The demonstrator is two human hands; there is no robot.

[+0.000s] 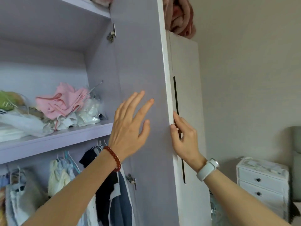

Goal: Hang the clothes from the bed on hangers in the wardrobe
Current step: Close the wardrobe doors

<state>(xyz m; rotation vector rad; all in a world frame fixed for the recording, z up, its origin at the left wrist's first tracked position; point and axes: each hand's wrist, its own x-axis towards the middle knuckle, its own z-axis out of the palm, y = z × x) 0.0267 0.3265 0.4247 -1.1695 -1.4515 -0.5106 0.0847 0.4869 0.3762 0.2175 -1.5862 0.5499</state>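
A: What are the hands doing?
B: The right hand (184, 136) pinches the white edge of the open wardrobe door (143, 79). The left hand (130, 123) has its fingers straight and spread at the door's inner face; whether it touches, I cannot tell.
A: And the clothes?
B: Shirts (114, 193) hang on hangers (99, 144) under the shelf (53, 142). A pink garment (61, 100) lies crumpled on it. A white drawer unit (262, 180) stands far right.
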